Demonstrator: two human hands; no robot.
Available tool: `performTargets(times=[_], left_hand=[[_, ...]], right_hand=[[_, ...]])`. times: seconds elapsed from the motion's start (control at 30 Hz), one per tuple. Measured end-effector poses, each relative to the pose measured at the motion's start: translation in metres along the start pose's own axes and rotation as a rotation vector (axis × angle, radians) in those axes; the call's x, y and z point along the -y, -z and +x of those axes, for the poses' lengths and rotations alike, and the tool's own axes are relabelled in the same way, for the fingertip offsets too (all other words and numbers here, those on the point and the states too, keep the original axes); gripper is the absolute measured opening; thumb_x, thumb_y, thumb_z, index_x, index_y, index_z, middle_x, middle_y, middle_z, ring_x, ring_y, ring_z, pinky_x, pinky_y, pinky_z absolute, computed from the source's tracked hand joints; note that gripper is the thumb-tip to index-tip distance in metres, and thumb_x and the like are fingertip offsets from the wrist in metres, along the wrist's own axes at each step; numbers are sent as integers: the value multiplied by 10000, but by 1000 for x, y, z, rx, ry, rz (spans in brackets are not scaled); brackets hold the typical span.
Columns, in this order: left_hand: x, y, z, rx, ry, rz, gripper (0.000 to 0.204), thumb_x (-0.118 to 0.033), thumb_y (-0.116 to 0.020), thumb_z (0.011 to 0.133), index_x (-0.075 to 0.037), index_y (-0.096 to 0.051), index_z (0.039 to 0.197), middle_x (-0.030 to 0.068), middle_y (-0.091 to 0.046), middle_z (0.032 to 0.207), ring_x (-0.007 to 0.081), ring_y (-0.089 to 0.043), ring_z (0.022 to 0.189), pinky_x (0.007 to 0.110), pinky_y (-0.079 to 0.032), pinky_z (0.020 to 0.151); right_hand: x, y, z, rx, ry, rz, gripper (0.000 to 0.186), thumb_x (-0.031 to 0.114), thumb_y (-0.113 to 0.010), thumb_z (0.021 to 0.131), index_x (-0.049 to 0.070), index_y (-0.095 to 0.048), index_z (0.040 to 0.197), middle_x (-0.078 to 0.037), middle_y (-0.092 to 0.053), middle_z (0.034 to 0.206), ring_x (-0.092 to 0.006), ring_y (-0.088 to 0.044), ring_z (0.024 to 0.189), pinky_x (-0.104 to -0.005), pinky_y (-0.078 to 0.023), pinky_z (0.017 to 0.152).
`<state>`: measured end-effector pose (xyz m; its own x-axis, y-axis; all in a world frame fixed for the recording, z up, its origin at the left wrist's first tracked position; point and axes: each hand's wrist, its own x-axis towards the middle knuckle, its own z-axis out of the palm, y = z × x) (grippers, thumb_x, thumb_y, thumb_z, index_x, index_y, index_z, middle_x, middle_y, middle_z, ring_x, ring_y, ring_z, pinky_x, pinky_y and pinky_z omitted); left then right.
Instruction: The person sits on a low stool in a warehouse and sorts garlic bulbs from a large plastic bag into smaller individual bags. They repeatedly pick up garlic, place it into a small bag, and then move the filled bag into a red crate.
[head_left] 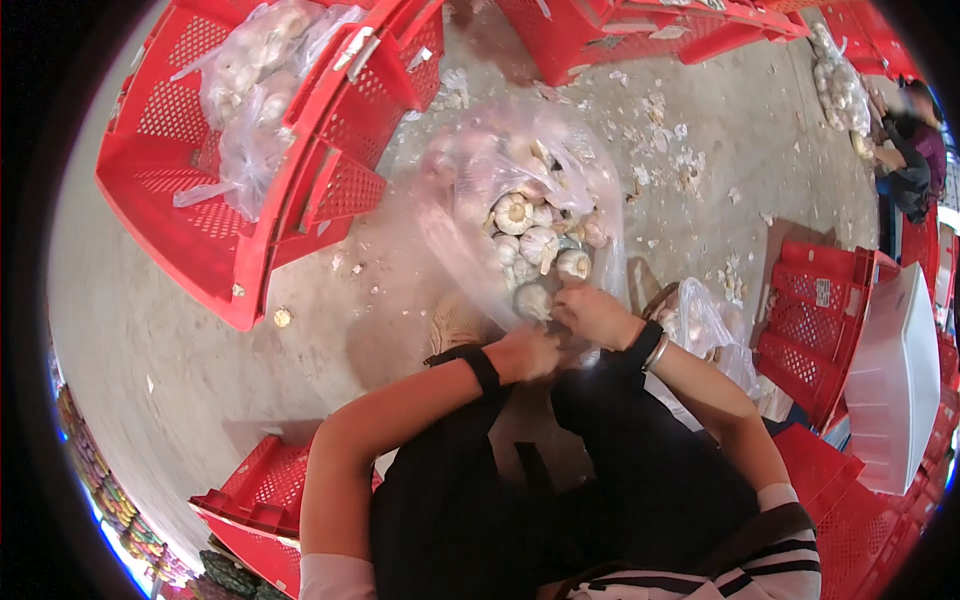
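Observation:
A large clear plastic bag point(455, 225) full of garlic bulbs point(538, 245) lies open on the floor before me, its mouth toward my legs. My left hand point(530, 353) is closed at the near edge of the bag, below a garlic bulb point(533, 301). Close beside it, my right hand point(597, 316) has its fingers bent together in a pinch, near another bulb point(574, 264). The two hands almost meet above my knees. What lies between their fingertips is too hidden and small to make out. Dark bands circle both wrists.
A red crate point(250, 285) at left holds tied bags of garlic point(250, 110). Another red crate point(600, 50) stands at the far side. Right of me are a smaller garlic bag point(700, 320), red crates point(815, 325) and a white tub point(890, 380). Garlic skins point(660, 140) litter the floor. A person point(910, 150) works far right.

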<state>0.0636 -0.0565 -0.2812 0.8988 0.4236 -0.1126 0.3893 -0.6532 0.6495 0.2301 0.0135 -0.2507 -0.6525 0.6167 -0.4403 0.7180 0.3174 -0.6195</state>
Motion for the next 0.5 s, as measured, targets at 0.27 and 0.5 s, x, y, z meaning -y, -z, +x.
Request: performTargets(times=[0.27, 0.5], left_hand=[[18, 38, 20, -297, 546, -304, 193, -22, -464, 799, -13, -502, 988, 207, -545, 862, 363, -577, 886, 417, -485, 698], [25, 10, 21, -62, 606, 297, 195, -94, -513, 784, -22, -531, 964, 112, -598, 776, 237, -636, 684, 391, -494, 513]], right_hand=[[-1, -11, -2, 44, -236, -367, 137, 192, -615, 747, 57, -630, 764, -136, -655, 775, -293, -650, 737, -396, -519, 623], [-2, 5, -6, -200, -238, -90, 302, 250, -688, 732, 31, -621, 928, -129, -657, 793, -269, -652, 734, -359, -516, 618]])
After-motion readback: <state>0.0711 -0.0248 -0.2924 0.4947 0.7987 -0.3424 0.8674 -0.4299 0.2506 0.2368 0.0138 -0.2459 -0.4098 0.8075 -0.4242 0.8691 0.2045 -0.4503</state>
